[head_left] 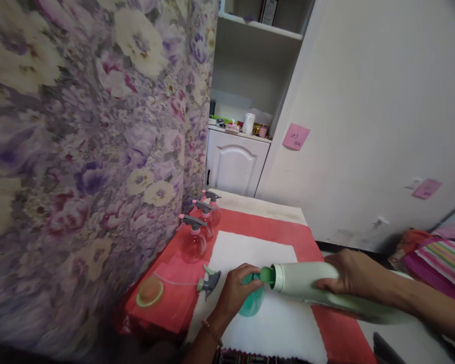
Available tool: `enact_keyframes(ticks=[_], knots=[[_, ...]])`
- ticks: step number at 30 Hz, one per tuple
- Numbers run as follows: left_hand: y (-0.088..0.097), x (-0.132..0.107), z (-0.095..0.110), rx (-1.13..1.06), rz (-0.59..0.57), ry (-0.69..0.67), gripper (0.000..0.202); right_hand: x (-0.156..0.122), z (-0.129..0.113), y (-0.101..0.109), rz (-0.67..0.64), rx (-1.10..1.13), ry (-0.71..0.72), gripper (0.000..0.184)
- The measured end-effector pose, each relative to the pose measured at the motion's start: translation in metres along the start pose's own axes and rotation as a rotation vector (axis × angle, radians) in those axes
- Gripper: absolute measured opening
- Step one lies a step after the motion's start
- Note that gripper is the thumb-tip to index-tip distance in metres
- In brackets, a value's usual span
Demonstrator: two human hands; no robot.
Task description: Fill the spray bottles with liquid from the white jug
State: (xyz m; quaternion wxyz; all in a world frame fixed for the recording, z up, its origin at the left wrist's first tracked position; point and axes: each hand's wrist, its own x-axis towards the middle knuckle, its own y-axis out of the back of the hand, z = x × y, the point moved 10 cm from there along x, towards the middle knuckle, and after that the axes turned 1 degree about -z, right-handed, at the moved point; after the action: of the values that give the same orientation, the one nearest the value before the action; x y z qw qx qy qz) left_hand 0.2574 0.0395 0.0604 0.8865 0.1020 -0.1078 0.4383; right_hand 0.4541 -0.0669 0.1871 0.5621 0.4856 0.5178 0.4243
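My right hand (349, 275) grips a large pale green bottle (307, 283), tipped on its side with its green spout over a small teal spray bottle (252, 303). My left hand (235, 293) is wrapped round the neck of that teal bottle, holding it on a white cloth (250, 253). A grey spray head with a thin tube (208, 282) lies just left of my left hand. A round orange and green cap (150, 291) lies further left on the red table cover (167, 298).
Three pink spray bottles with grey triggers (195, 237) stand in a row at the table's left edge beside a floral curtain (91, 151). Behind are a white cabinet (235, 162), a shelf with small items, and a wall with pink notes (296, 136). Striped fabric (445, 265) lies right.
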Motion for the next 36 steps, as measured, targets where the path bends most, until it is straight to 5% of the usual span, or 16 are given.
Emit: enact_keyframes(ticks=[36], knots=[[0.0023, -0.0020, 0.0049, -0.004, -0.005, -0.024, 0.019, -0.0015, -0.0043, 0.0033, -0.016, -0.017, -0.014, 0.056]])
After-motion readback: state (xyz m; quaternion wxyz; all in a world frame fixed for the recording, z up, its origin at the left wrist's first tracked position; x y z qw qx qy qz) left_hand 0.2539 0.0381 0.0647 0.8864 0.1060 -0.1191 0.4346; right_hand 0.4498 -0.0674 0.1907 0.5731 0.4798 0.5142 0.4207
